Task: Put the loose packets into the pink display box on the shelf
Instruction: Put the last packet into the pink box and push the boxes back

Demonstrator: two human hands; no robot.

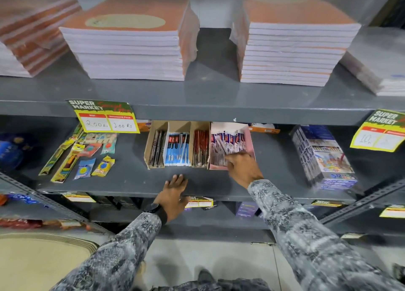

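Stacks of notebooks (129,47) sit on the upper shelf (208,93). On the shelf below, a brown box (175,146) holds pens; toy packets (87,157) lie toward its left end.

The grey shelf (274,159) holds a pink display box (251,147) full of packets (228,140). Just beside it, on its left, stand brown boxes (151,146) of pens. Loose toy packs (87,157) lie far left. A blue box (324,157) sits on the right.
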